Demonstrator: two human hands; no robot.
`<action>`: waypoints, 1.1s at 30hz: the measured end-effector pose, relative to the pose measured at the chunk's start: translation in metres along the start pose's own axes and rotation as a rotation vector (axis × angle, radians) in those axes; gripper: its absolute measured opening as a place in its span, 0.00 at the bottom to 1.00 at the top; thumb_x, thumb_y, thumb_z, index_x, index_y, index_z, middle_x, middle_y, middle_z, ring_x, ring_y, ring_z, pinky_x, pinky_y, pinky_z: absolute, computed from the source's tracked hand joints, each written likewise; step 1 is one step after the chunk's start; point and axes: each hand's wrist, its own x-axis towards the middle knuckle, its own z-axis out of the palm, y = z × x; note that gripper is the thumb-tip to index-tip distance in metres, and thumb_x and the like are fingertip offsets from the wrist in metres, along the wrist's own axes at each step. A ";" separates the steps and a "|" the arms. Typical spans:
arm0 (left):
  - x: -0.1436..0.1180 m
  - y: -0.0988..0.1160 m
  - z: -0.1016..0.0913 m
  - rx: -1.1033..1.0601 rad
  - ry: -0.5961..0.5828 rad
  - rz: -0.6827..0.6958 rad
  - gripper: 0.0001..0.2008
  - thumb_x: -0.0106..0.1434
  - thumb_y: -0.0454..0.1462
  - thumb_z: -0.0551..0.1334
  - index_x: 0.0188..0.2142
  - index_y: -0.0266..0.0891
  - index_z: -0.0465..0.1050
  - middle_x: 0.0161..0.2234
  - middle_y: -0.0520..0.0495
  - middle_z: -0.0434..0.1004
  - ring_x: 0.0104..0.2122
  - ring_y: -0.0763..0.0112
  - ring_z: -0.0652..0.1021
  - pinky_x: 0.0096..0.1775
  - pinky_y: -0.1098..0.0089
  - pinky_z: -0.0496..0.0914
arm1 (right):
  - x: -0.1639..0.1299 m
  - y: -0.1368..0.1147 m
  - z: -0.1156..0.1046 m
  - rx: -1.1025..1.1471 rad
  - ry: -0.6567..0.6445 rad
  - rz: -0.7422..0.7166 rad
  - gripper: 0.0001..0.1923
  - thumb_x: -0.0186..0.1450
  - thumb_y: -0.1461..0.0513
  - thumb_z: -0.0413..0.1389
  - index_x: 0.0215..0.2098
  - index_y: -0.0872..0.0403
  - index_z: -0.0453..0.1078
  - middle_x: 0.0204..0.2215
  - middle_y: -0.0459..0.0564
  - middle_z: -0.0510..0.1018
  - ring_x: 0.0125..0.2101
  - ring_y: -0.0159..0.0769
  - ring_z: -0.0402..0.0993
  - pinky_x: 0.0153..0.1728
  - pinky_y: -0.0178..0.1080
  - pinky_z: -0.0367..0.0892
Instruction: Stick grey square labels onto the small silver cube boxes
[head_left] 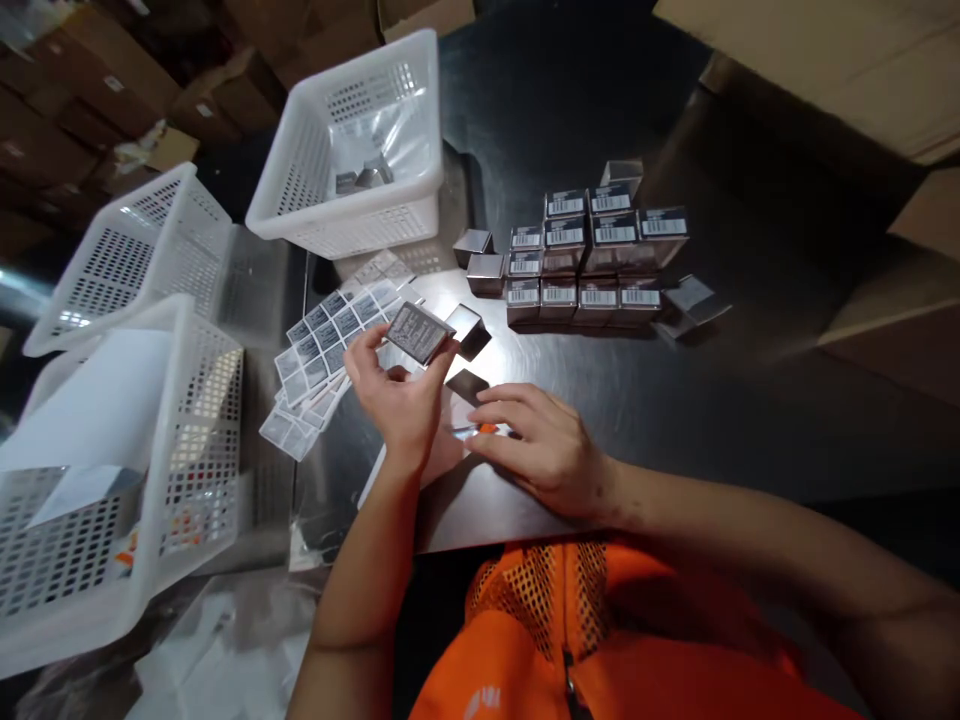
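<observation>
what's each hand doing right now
left hand: shut on small silver box
right hand: flat on table, fingertips on an orange-tipped thing; grip cannot be told

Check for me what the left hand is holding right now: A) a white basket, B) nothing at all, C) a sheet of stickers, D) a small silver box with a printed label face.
D: the left hand pinches a small silver box by its edges, raised above the label sheets, while the right hand rests flat on the table.
</observation>
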 end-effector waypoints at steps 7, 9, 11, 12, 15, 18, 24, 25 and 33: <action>0.000 -0.005 0.004 -0.493 -0.318 -0.046 0.33 0.46 0.37 0.77 0.49 0.48 0.66 0.45 0.51 0.71 0.34 0.76 0.75 0.30 0.78 0.68 | 0.022 0.010 -0.041 0.686 0.251 0.314 0.06 0.66 0.66 0.64 0.38 0.48 0.76 0.35 0.45 0.79 0.42 0.34 0.76 0.48 0.39 0.73; -0.006 -0.002 0.005 -0.575 -0.474 -0.068 0.33 0.45 0.36 0.78 0.49 0.48 0.66 0.42 0.53 0.72 0.29 0.79 0.73 0.29 0.79 0.67 | 0.025 0.016 -0.046 0.806 0.359 0.535 0.08 0.63 0.67 0.67 0.36 0.48 0.75 0.33 0.41 0.79 0.37 0.30 0.77 0.44 0.35 0.73; -0.012 0.002 0.006 -0.620 -0.577 -0.053 0.33 0.42 0.34 0.79 0.46 0.47 0.68 0.40 0.55 0.73 0.28 0.80 0.73 0.29 0.79 0.67 | 0.026 0.021 -0.049 0.895 0.352 0.753 0.10 0.60 0.65 0.70 0.36 0.50 0.74 0.32 0.40 0.80 0.34 0.28 0.78 0.38 0.32 0.74; -0.015 0.004 0.006 -0.630 -0.609 -0.046 0.33 0.41 0.33 0.79 0.45 0.47 0.69 0.39 0.55 0.73 0.29 0.80 0.73 0.30 0.79 0.67 | 0.027 0.023 -0.051 0.926 0.311 0.845 0.13 0.58 0.63 0.71 0.37 0.50 0.73 0.31 0.40 0.80 0.32 0.29 0.78 0.37 0.32 0.74; -0.021 0.008 0.006 -0.605 -0.660 -0.039 0.31 0.41 0.34 0.79 0.44 0.46 0.71 0.39 0.54 0.74 0.30 0.79 0.74 0.29 0.79 0.67 | 0.028 0.023 -0.054 0.939 0.203 1.022 0.24 0.55 0.59 0.73 0.45 0.49 0.67 0.28 0.40 0.81 0.31 0.33 0.80 0.34 0.35 0.76; -0.022 0.007 0.006 -0.501 -0.675 -0.013 0.29 0.42 0.33 0.76 0.45 0.46 0.72 0.38 0.54 0.75 0.30 0.78 0.75 0.29 0.79 0.68 | 0.030 0.019 -0.056 0.898 0.183 1.079 0.27 0.55 0.58 0.73 0.45 0.49 0.64 0.27 0.40 0.82 0.31 0.36 0.82 0.33 0.35 0.77; -0.022 0.005 0.004 -0.453 -0.752 0.015 0.28 0.46 0.31 0.75 0.47 0.44 0.71 0.40 0.50 0.79 0.36 0.71 0.81 0.30 0.77 0.72 | 0.031 0.018 -0.057 0.861 0.151 1.107 0.26 0.55 0.62 0.71 0.45 0.48 0.63 0.26 0.39 0.82 0.25 0.31 0.79 0.24 0.29 0.73; -0.023 0.005 0.004 -0.456 -0.762 0.015 0.28 0.47 0.31 0.74 0.47 0.44 0.71 0.40 0.49 0.80 0.37 0.70 0.81 0.30 0.76 0.73 | 0.031 0.018 -0.056 0.859 0.151 1.111 0.26 0.55 0.63 0.71 0.45 0.49 0.63 0.26 0.39 0.82 0.24 0.30 0.79 0.23 0.28 0.72; -0.024 0.009 0.004 -0.424 -0.748 -0.044 0.27 0.45 0.31 0.73 0.46 0.44 0.72 0.37 0.51 0.79 0.36 0.69 0.81 0.30 0.75 0.73 | 0.029 0.020 -0.053 0.880 0.161 1.131 0.27 0.55 0.63 0.72 0.44 0.49 0.62 0.27 0.40 0.83 0.25 0.29 0.80 0.26 0.27 0.73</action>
